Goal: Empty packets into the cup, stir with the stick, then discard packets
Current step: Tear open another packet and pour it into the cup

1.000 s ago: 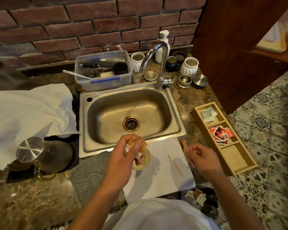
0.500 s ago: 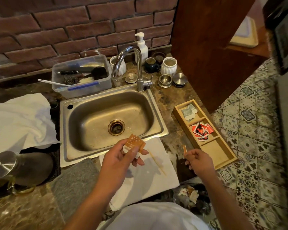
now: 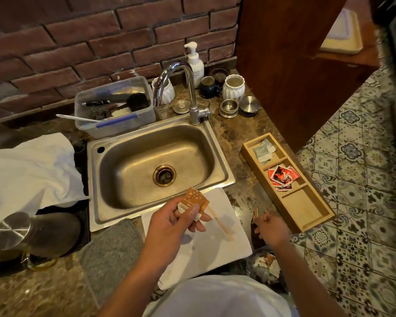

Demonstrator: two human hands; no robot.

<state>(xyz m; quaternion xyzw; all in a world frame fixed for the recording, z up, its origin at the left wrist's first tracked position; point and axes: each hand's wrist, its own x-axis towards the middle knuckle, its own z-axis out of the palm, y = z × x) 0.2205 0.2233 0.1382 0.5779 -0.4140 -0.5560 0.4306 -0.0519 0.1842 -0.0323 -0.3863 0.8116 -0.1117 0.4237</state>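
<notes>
An orange packet [image 3: 195,200] is pinched in the left hand [image 3: 176,223], thumb pressed on its face and fingers curled behind, and it is held up over the near rim of the steel sink [image 3: 222,179] and the far edge of a white paper towel [image 3: 215,252]. A paler second packet appears to be tucked beneath the orange one in the same grip, though this cannot be told for certain. The wooden stir stick [image 3: 220,223] is seen lying flat on the paper towel, just to the right of the left hand's fingers, slanting toward the near right. The cup is hidden from view; whether it sits behind the left hand cannot be told.

Over at the worktop's right edge, the right hand [image 3: 271,227] is closed into a loose fist, and a small torn orange strip [image 3: 255,212] is nipped between thumb and forefinger, standing up out of the grip. Below that hand, off the worktop's edge, a heap of torn wrappers [image 3: 266,263] is glimpsed in a dark bin.

Beyond the right hand, a wooden tray [image 3: 306,209] is set on the worktop, with grey sachets [image 3: 263,151] in its far compartment and red sachets [image 3: 282,177] in the middle one.
</notes>
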